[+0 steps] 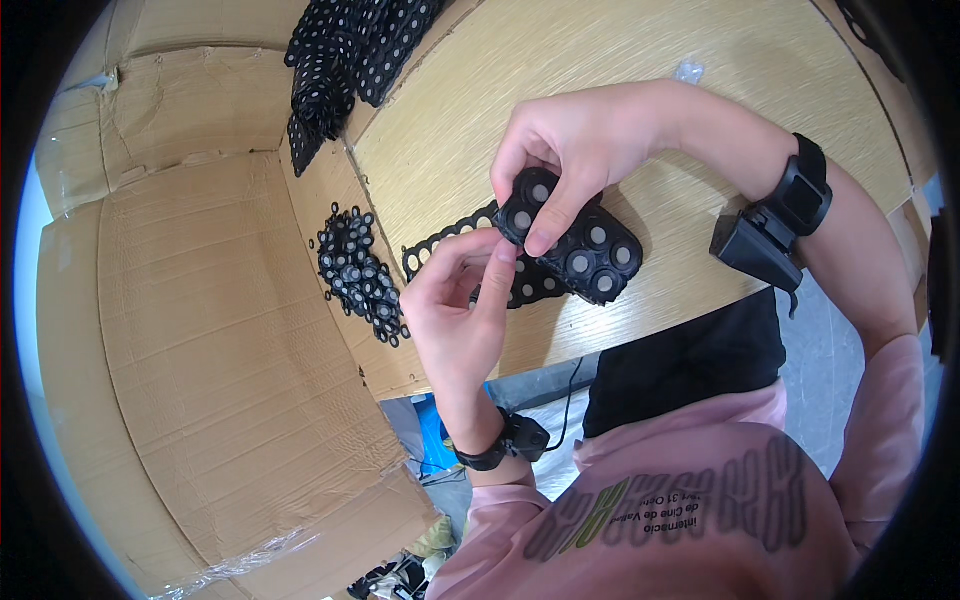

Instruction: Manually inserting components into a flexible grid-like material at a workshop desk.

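Over the wooden table, both my hands meet at a small black sheet piece [522, 218] set with round grey discs. My right hand [585, 145] grips it from above, thumb on its face and fingers curled behind. My left hand [458, 295] pinches at its lower left edge, thumb and forefinger close together. Just under and to the right lies another black piece [600, 262] with several grey discs. A longer black strip with round holes [440, 243] runs out beneath my left hand, partly hidden by it.
Left of my hands is a heap of small black rings and discs [358, 270]. Black dotted sheets [350, 60] are piled at the back left. A tall cardboard box [210, 300] stands along the left. A scrap of clear plastic [690, 72] lies at the back of the table [790, 130].
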### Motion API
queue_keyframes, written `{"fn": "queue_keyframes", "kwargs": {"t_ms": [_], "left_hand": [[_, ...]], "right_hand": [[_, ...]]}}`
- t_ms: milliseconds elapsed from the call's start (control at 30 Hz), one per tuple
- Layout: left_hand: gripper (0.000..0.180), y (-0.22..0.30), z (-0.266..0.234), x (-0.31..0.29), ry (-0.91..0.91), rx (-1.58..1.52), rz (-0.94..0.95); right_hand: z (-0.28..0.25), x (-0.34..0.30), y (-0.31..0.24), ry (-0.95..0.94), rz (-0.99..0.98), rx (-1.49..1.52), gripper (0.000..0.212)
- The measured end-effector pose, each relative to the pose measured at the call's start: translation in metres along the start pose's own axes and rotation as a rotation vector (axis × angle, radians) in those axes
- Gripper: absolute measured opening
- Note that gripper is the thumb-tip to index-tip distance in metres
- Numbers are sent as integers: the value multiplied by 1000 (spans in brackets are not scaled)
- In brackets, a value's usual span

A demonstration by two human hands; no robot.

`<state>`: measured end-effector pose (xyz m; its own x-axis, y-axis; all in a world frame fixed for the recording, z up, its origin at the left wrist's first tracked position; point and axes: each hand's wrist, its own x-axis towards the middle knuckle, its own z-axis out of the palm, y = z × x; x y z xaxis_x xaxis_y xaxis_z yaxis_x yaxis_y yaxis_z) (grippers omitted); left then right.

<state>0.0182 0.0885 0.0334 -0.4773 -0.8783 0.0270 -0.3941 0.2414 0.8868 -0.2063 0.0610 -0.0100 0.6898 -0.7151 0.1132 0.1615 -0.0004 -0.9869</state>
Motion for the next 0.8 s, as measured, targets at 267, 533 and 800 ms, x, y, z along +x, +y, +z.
{"fn": "queue_keyframes", "kwargs": {"t_ms": [267,533,800], "left_hand": [[17,-2,-6,2,-46,-108,-39],[23,-9,-14,12,-123,-265,-94],[19,-2,-16,20,-137,-211,-133]], "right_hand": [[1,-1,-1,-15,-13,-27,22],[2,0,-1,2,-36,-57,25],[3,-1,-3,3,-50,-85,21]]}}
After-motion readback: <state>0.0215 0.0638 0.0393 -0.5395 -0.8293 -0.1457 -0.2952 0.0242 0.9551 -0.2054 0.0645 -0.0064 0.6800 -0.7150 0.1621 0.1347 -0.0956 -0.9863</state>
